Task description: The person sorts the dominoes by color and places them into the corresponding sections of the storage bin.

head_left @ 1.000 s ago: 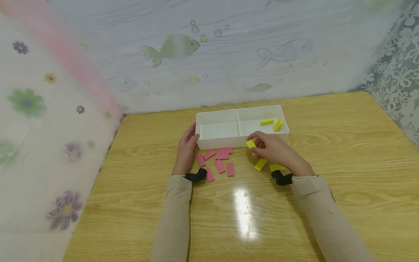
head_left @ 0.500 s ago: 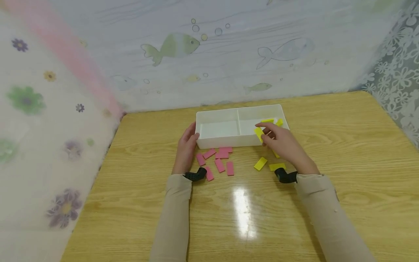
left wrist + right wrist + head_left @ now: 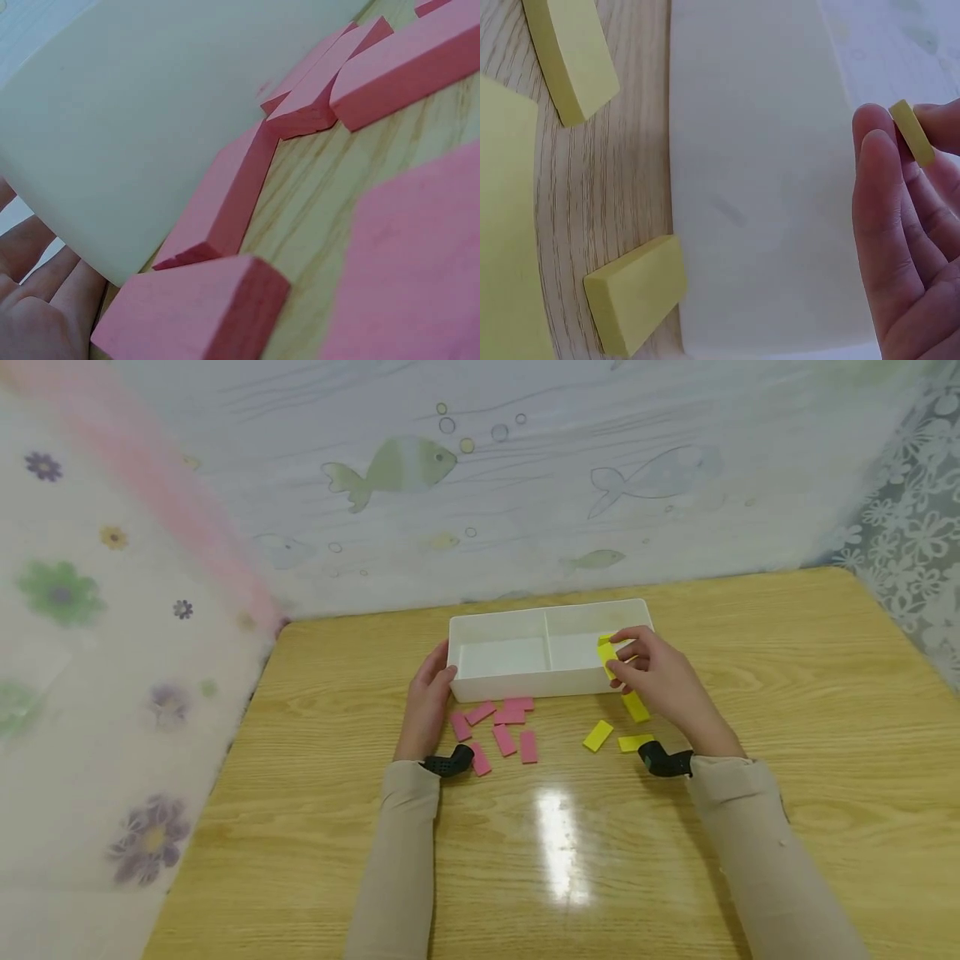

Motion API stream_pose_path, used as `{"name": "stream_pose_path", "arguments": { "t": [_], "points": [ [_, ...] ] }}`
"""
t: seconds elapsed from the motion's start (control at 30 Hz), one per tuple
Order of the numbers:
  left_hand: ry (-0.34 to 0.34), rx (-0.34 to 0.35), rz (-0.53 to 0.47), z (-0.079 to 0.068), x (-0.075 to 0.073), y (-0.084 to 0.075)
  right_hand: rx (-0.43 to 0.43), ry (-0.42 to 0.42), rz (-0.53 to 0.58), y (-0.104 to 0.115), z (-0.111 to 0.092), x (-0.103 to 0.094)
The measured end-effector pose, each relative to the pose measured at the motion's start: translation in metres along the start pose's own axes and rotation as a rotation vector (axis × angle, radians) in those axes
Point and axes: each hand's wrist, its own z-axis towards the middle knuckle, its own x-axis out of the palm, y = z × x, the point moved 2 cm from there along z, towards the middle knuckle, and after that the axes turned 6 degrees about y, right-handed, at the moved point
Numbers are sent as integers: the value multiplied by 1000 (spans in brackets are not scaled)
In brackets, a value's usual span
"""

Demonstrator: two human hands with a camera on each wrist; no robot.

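A white two-compartment tray [image 3: 510,681] stands on the wooden table. My right hand [image 3: 652,672] pinches a yellow block [image 3: 606,653] over the tray's right compartment; the right wrist view shows that yellow block [image 3: 911,133] between thumb and fingers above the tray wall [image 3: 757,187]. My left hand [image 3: 429,697] rests with its fingers against the tray's left end, and the left wrist view shows the palm [image 3: 37,307] by the tray wall [image 3: 142,127]. Several pink blocks [image 3: 504,727] lie in front of the tray. Three yellow blocks [image 3: 597,735] lie on the table under my right hand.
The table [image 3: 787,718] stretches wide to the right and toward me, with a glare spot [image 3: 558,843] near the front. A fish-patterned curtain [image 3: 465,485] hangs behind the tray and a flowered one [image 3: 90,635] at the left.
My right hand has lifted the yellow block from the table in front of the tray up and over the right compartment. The left hand has stayed put.
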Motion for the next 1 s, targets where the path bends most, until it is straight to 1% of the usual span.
{"name": "stream_pose_path", "arguments": {
  "t": [0.1, 0.27, 0.4, 0.6, 0.73, 0.87, 1.0],
  "points": [
    [13, 3, 11, -3, 2, -7, -11, -8, -27, 1, -1, 0],
    [25, 20, 14, -4, 4, -11, -21, -51, -57, 3, -4, -4],
    [26, 18, -2, -4, 5, -10, 9, -85, -18, 3, -6, -9],
    [28, 8, 2, -4, 5, -9, 34, -90, 40, 0, -8, -10],
    [25, 13, 19, -4, 5, -11, 40, -93, 50, -2, -7, -12],
    [21, 23, 16, -4, 5, -10, 47, -95, 61, -3, -6, -13],
    [17, 20, 6, -5, 4, -9, 48, -95, 47, -4, -6, -13]
  ]
}}
